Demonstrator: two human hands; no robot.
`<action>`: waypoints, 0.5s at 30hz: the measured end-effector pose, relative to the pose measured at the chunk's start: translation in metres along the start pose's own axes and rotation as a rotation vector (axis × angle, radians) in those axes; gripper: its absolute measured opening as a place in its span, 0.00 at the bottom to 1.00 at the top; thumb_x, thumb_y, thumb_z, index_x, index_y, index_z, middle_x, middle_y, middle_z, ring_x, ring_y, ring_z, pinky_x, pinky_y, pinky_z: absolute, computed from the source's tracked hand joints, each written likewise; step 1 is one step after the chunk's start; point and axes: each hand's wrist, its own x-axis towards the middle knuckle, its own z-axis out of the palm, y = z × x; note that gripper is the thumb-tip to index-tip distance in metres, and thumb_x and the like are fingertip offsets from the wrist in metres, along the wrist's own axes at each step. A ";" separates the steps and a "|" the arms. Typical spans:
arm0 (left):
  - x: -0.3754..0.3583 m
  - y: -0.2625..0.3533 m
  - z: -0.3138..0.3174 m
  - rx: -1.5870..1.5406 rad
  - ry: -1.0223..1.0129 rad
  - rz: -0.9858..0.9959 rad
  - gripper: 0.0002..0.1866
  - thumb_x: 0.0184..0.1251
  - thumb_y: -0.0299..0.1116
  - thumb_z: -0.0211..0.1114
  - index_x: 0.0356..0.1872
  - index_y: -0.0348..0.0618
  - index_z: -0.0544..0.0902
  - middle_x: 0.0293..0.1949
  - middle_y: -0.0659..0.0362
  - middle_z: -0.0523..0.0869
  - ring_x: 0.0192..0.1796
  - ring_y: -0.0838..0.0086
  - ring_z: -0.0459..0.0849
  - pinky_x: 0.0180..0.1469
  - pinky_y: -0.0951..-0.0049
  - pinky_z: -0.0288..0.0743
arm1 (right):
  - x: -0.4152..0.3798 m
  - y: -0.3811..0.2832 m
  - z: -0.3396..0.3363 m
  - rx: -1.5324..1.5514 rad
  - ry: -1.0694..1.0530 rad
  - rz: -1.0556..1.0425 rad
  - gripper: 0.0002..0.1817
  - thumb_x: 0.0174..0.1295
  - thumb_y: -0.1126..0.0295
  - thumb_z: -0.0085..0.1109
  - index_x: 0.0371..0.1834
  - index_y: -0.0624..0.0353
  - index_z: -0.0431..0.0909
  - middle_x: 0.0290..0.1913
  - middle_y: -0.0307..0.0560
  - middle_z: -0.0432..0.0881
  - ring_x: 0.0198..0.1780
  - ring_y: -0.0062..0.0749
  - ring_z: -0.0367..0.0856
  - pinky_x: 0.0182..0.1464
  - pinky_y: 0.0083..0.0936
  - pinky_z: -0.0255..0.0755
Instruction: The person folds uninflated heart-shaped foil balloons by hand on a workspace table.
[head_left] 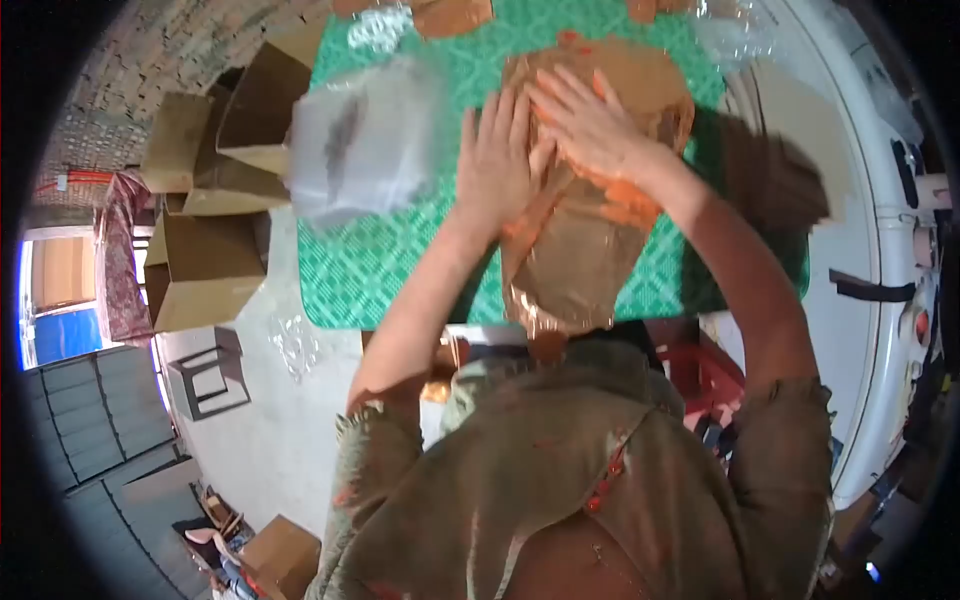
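A brown, glossy wrapped sheet or packet [575,255] with orange patches lies on the green patterned table [380,270] and reaches its near edge. My left hand [497,165] rests at the packet's left side, fingers stretched out and pointing away from me. Flat across the upper middle of the packet lies my right hand [590,125], its fingers spread. The two hands are close together, near the thumbs. Left of my left hand, a stack of clear plastic bags [365,140] sits on the table.
Open cardboard boxes [210,255] stand at the left. Flat cardboard pieces [775,150] are stacked right of the table. Crumpled clear plastic [380,28] and brown scraps [452,15] lie at the far edge. A small dark frame stool [208,375] and another box [280,555] are on the floor.
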 end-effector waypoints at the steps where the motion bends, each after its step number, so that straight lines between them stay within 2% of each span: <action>1: -0.004 0.001 0.002 -0.001 0.006 0.012 0.36 0.83 0.54 0.56 0.76 0.31 0.73 0.77 0.42 0.75 0.80 0.48 0.69 0.81 0.42 0.57 | 0.002 0.001 0.004 -0.100 -0.024 -0.029 0.34 0.81 0.51 0.48 0.87 0.47 0.62 0.90 0.45 0.53 0.91 0.42 0.43 0.86 0.65 0.36; 3: -0.004 -0.003 0.004 0.017 0.048 0.049 0.37 0.82 0.56 0.57 0.75 0.32 0.75 0.76 0.42 0.76 0.79 0.47 0.71 0.81 0.42 0.58 | 0.005 0.004 0.026 0.097 0.169 -0.033 0.30 0.80 0.53 0.50 0.81 0.50 0.69 0.90 0.46 0.54 0.91 0.42 0.44 0.86 0.66 0.37; 4: -0.005 -0.002 0.002 -0.078 -0.038 -0.008 0.40 0.85 0.58 0.52 0.82 0.35 0.66 0.82 0.43 0.68 0.85 0.46 0.62 0.85 0.41 0.50 | 0.006 0.005 0.033 0.190 0.276 -0.034 0.28 0.79 0.54 0.51 0.78 0.52 0.72 0.90 0.46 0.54 0.91 0.42 0.44 0.86 0.66 0.37; 7: 0.001 0.008 -0.008 -0.150 0.053 0.007 0.40 0.84 0.58 0.54 0.82 0.35 0.65 0.82 0.43 0.68 0.85 0.45 0.61 0.85 0.42 0.50 | 0.003 0.013 0.026 0.153 0.141 -0.043 0.23 0.79 0.56 0.50 0.69 0.56 0.78 0.90 0.45 0.54 0.91 0.42 0.43 0.86 0.67 0.37; 8: 0.003 0.012 -0.012 -0.184 0.080 0.029 0.40 0.84 0.57 0.55 0.83 0.35 0.65 0.82 0.42 0.68 0.85 0.44 0.61 0.85 0.43 0.51 | 0.002 0.016 0.026 0.043 0.125 -0.068 0.21 0.80 0.56 0.49 0.65 0.58 0.79 0.90 0.45 0.54 0.91 0.42 0.43 0.86 0.67 0.37; 11: -0.002 0.016 -0.001 -0.230 0.063 0.040 0.40 0.84 0.56 0.55 0.83 0.35 0.64 0.81 0.39 0.69 0.84 0.43 0.62 0.85 0.44 0.53 | 0.004 0.014 0.029 0.134 0.155 -0.064 0.23 0.78 0.57 0.51 0.68 0.59 0.78 0.90 0.46 0.53 0.91 0.41 0.42 0.86 0.67 0.38; 15: -0.006 0.018 0.001 -0.165 0.043 0.075 0.40 0.84 0.57 0.55 0.83 0.35 0.64 0.79 0.36 0.70 0.81 0.41 0.66 0.82 0.45 0.58 | -0.003 0.013 0.023 0.027 0.300 -0.175 0.27 0.76 0.59 0.53 0.72 0.65 0.75 0.86 0.47 0.61 0.89 0.40 0.50 0.85 0.63 0.44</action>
